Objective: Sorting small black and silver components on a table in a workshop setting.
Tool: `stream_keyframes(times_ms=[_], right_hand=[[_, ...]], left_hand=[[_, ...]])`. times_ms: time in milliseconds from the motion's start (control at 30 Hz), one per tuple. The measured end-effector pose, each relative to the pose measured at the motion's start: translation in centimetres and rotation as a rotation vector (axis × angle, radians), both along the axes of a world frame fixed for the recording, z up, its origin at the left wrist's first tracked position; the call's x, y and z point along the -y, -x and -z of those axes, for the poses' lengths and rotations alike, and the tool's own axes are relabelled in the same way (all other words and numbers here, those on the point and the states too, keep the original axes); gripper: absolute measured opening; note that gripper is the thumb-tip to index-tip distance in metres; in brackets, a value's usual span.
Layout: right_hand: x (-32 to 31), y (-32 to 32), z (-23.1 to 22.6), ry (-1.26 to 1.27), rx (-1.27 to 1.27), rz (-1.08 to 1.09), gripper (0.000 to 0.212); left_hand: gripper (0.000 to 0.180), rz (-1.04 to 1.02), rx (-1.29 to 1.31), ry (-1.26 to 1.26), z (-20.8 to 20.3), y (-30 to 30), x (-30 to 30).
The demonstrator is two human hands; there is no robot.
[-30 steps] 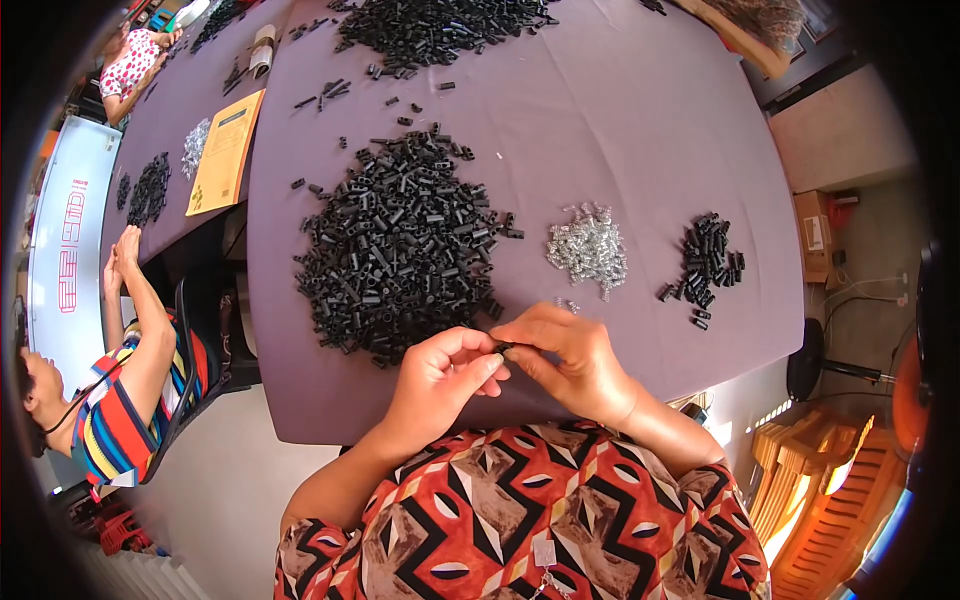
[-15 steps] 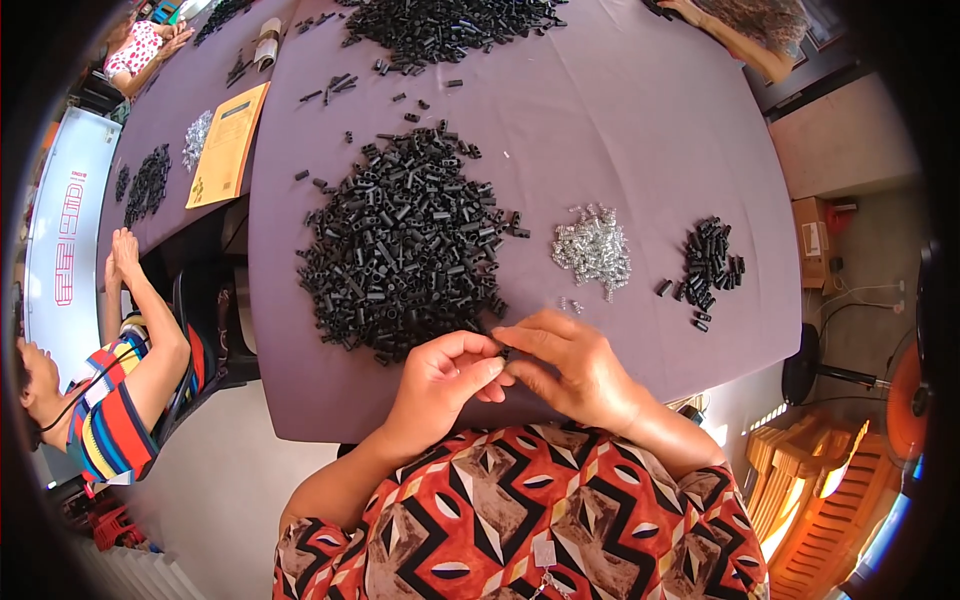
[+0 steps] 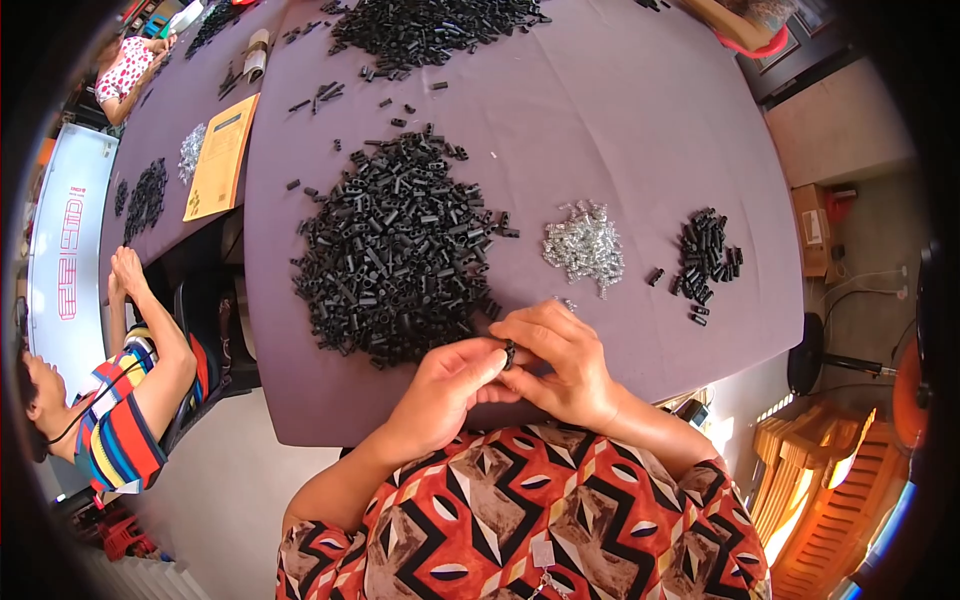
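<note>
A small black plastic piece (image 3: 509, 353) sits between my two hands at the near edge of the table, mostly covered by fingers. My left hand (image 3: 440, 395) is closed, its thumb and fingers pinching the piece. From the other side my right hand (image 3: 560, 360) closes thumb and fingertips around it. Just beyond my left hand lies a large heap of short black plastic tubes (image 3: 395, 250). Past my right hand is a small pile of shiny silvery pieces (image 3: 584, 245), seemingly little springs. Farther right lies a smaller pile of black pieces (image 3: 706, 255).
A purple-grey cloth (image 3: 640, 130) covers the table. Another black heap (image 3: 430, 30) is at the far side. An orange-yellow envelope (image 3: 222, 158) lies on the left table. A co-worker in a striped shirt (image 3: 125, 410) sits left; orange stacked chairs (image 3: 835, 490) stand lower right.
The view has shifted slightly. My fingers have turned, and the black piece now shows more clearly between them. The co-worker's arm at the far right has moved.
</note>
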State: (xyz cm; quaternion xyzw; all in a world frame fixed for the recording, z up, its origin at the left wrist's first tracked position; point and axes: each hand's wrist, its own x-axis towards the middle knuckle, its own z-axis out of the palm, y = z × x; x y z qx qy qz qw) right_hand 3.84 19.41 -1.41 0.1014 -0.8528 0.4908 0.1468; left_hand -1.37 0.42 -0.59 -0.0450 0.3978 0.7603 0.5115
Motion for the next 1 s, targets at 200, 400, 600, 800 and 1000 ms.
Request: stream_keyframes(times_ms=[200, 400, 600, 800, 1000], right_hand=[[-0.3, -0.4, 0.3, -0.015, -0.052, -0.023, 0.045], [-1.0, -1.0, 0.9, -0.116, -0.135, -0.002, 0.04], [-3.1, -3.3, 0.1, -0.165, -0.143, 0.039, 0.037], [-12.0, -7.7, 0.3, -0.502, -0.017, 0.548, 0.046], [-18.2, -8.6, 2.1, -0.674, 0.18, 0.751, 0.086]], left_hand=[[0.03, 0.027, 0.002, -0.131, 1.2, -0.3, -0.1], [0.025, -0.03, 0.126, -0.078, 1.3, -1.0, -1.2], [0.025, 0.182, -0.213, 0.098, 0.4, -1.1, -2.9], [0.05, 0.455, -1.064, 0.237, -1.5, -0.8, -9.7], [0.087, 0.384, -1.699, 0.273, 2.5, -1.6, -18.1]])
